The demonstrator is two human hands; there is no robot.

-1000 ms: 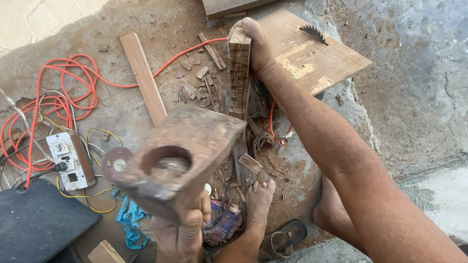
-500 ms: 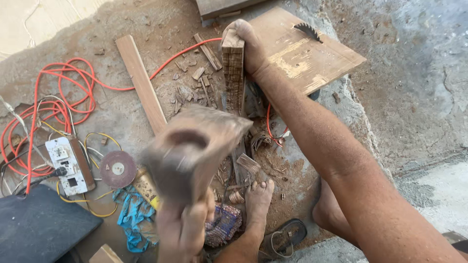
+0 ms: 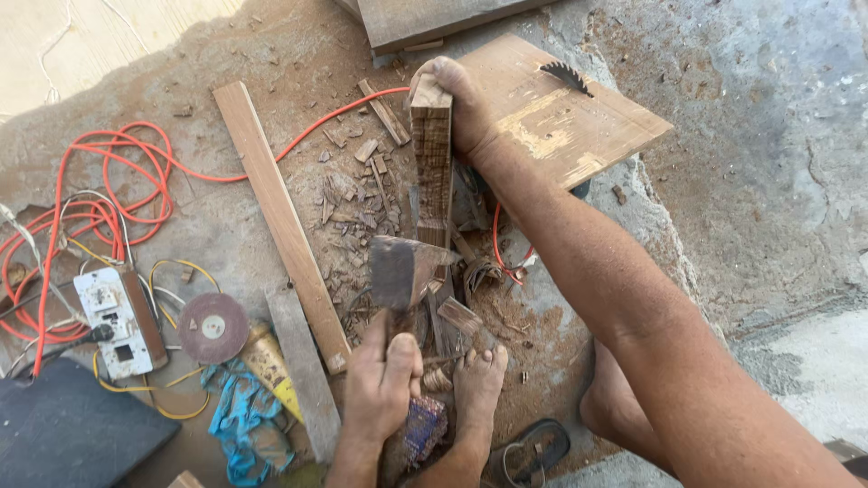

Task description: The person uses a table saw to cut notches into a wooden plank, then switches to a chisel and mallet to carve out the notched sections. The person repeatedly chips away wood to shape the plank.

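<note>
Wooden mallet [image 3: 402, 271], raised a moment ago, has swung down beside the upright block [image 3: 432, 163]; left hand [image 3: 384, 384] wraps its handle, right hand [image 3: 461, 104] apparently clasps the block's top.

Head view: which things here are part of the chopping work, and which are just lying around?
In use:
left hand gripping the hatchet
right hand steadying the upright wood block
wood chips

Lying about:
orange cable
long plank
grinding disc
socket box
blue cloth
</note>
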